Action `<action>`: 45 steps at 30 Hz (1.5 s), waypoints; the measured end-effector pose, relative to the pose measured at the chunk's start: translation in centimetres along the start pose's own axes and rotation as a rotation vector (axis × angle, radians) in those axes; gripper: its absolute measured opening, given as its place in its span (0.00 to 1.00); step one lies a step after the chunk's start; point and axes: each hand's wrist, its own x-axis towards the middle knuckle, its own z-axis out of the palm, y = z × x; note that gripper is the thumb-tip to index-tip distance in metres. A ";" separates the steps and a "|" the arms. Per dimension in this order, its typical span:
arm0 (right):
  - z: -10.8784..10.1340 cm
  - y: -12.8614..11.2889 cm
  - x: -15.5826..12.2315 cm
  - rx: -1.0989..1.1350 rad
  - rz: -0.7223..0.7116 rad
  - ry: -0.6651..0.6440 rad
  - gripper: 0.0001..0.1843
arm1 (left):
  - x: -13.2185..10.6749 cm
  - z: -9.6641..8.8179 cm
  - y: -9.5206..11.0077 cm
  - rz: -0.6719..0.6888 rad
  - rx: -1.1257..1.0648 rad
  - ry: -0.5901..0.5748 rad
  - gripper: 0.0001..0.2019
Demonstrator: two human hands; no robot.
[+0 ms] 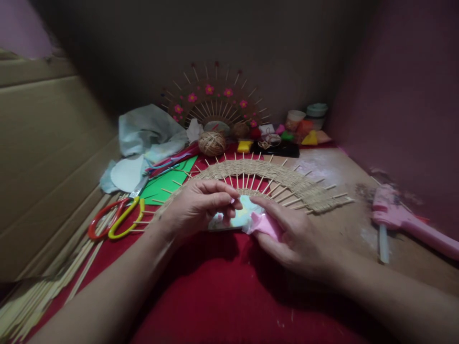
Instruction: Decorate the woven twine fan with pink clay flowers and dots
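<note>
Scissors (136, 191) lie left of the nearer fan (251, 166), glue gun (398, 215) right, twine ball (212, 143) behind.

My right hand (292, 234) holds a pink lump (268, 228), partly in clear wrapping; my left hand (193, 203) pinches a tiny pink bit (233, 200) (mostly hidden), both near the arched tan woven fan (247, 167)
</note>
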 end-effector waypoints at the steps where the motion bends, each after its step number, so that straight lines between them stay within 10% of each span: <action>1: 0.0 0.0 0.0 0.006 -0.002 0.000 0.27 | 0.0 0.0 0.0 0.017 -0.017 -0.016 0.02; 15: -0.1 -0.2 0.2 0.057 0.027 -0.039 0.27 | -0.6 1.0 0.2 -0.032 0.405 -0.043 0.04; 31: 0.2 0.2 0.0 0.010 0.023 -0.168 0.28 | -1.1 2.3 -0.1 0.301 0.915 -0.053 0.05; 39: 0.1 0.0 -0.3 -0.048 -0.010 -0.095 0.24 | -1.2 0.8 0.3 0.113 0.041 -0.135 0.02; 45: 0.5 0.3 -0.2 0.027 -0.005 -0.064 0.26 | -0.3 0.5 -0.4 0.003 0.039 -0.123 0.04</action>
